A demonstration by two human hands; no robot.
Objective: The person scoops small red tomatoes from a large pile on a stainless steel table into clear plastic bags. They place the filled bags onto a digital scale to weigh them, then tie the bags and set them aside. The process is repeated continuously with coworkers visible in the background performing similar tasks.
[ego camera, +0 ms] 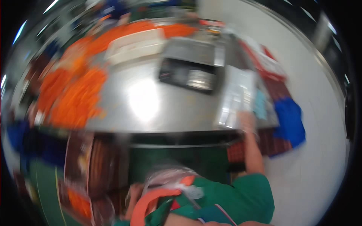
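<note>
The view is blurred. My right hand reaches to the near right part of the metal table and touches the near end of a stack of clear plastic bags; its fingers are too blurred to make out. A light blue cloth or sheet lies just right of that stack. Low beside my body, away from the tabletop, is my left hand, its fingers unclear. Farther in on the table stands a black tray with a silvery packet in it, next to a grey metal tray or scale.
Heaps of orange shredded or cut food cover the table's left and far sides. A white plastic bin stands near them. Brown crates are below left. A blue bag hangs at the right. Co-workers stand beyond and at left.
</note>
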